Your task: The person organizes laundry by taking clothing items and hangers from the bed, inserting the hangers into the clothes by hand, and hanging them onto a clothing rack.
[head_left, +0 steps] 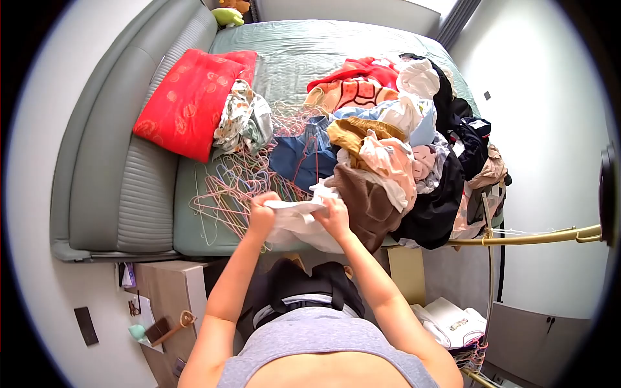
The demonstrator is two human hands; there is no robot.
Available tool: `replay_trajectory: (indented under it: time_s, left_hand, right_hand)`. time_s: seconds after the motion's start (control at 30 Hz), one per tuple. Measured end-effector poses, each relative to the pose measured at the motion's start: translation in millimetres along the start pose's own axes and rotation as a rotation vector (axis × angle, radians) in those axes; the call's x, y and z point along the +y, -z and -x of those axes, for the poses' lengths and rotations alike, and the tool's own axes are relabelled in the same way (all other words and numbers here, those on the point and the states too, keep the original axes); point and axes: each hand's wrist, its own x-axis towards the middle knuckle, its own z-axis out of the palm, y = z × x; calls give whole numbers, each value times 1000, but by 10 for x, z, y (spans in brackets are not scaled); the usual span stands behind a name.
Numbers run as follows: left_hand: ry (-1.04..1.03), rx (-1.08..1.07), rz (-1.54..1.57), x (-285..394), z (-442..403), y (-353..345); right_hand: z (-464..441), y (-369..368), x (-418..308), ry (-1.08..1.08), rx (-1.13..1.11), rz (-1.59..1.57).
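Observation:
A white garment [296,223] is stretched between my two hands at the near edge of the bed. My left hand [263,210] is closed on one side of its upper edge, and my right hand [332,213] grips the other side. The garment's lower part hangs toward me; its kind cannot be made out. Just beyond lie a blue denim piece [303,155] and a heap of pastel clothes hangers [242,181]. A brown garment [365,200] lies right beside my right hand.
Mixed clothes, including a black garment [435,207], are heaped on the bed's right. A red cushion [187,103] leans near the grey headboard [129,142]. At right stands a gold rail [543,237]; a bedside cabinet [171,304] is at lower left. Folded white cloth [456,322] sits lower right.

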Motion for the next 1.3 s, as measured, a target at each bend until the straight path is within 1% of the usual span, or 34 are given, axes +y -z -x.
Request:
replay_trajectory:
  time_s: [0.03,0.07,0.1,0.17,0.23,0.27,0.3,0.37,0.43,0.5,0.53,0.6,0.63,0.67,0.7,0.73,0.77,0.8,0.83,0.9,0.93,0.97,1.03,1.1,1.13,1.17,1.2,1.23,1.27,1.3]
  left_hand:
    - [49,88,220,161,-88,96]
    - [0,122,375,395,-153,158]
    - [-39,95,327,528,-205,304]
    - [-195,71,164,726,-324,419]
    - [-141,58,-41,713,-450,605]
    - [-131,64,-252,526,-569,726]
    - [-157,105,-482,357,-606,797]
    - [-200,197,-942,22,-601,933]
    - [2,124,-1181,-348,-429,1138]
    - [68,138,-1296,-715,-156,1334]
    - [158,188,-1287,-877,-8,1440]
    - [347,294,-1276,-1029,286,1566]
    - [454,226,-1125,-1016,344,1651]
    - [554,160,-966,-1001,424,1770]
    - [642,96,-800,-987,508,1888]
    - [654,185,-319,-897,532,1890]
    - [665,377,279,-802,592,1862]
    - [560,449,448,-545,573,1829]
    - [451,516,612,-351,561,1848]
    - [251,554,755,-147,569,1966]
    - [206,609,813,-38,547,2045]
    - [84,618,745,300,530,1992]
    - [-46,572,834,404,554,2203]
    - [160,745,406,600,464,2284]
    - [213,628,356,510,491,2309]
    - [272,544,295,309,520,2302]
    - [296,410,243,22,549,2313]
    - [400,434,248,-145,550,2176]
    - [438,359,172,-283,572,2072]
    - [476,368,264,-683,643,2027]
  right_hand:
    - [-65,-54,44,-16,65,70]
    - [-112,-131,122,-107,73,55]
    - [-182,-117,67,-156,64,-40]
    - [-409,-179,-92,30,176,0]
    - [-538,-334,-213,-294,121,-238]
    - [-596,-357,-276,-343,126,-340]
    - [-623,-308,-420,-476,-16,-553]
    - [-606,-390,-855,-301,-46,-774]
    - [-559,-197,-1295,-179,-338,-753]
    - [-554,-162,-1486,-484,-566,-1018]
    - [-516,-288,-1423,-533,-593,-1126]
    - [-520,-581,-1298,-635,-544,-1111]
    - [-528,-757,-1203,-683,-519,-1102]
    - [-475,-1054,-967,-726,-439,-958]
    - [-513,-1149,-929,-843,-389,-888]
    - [-477,-1309,-821,-751,-390,-832]
    - [-443,-1467,-716,-658,-386,-780]
    - [-543,-1372,-877,-771,-537,-776]
    - [-567,-1363,-1048,-726,-586,-770]
    - [-651,-1319,-1441,-761,-594,-977]
    - [-732,-1256,-1640,-793,-596,-1168]
    - [-756,-1212,-1743,-838,-654,-1211]
    - [-728,-1249,-1860,-842,-772,-1400]
    - [-708,-1363,-1793,-729,-940,-1186]
    - [-703,-1457,-1714,-665,-1012,-1079]
    - [-671,-1614,-1516,-570,-1101,-906]
    - [-623,-1811,-1217,-473,-1182,-731]
    - [-591,-1951,-986,-375,-1254,-555]
    - [-529,-2002,-850,-303,-1097,-425]
    - [-499,-2052,-751,-230,-939,-298]
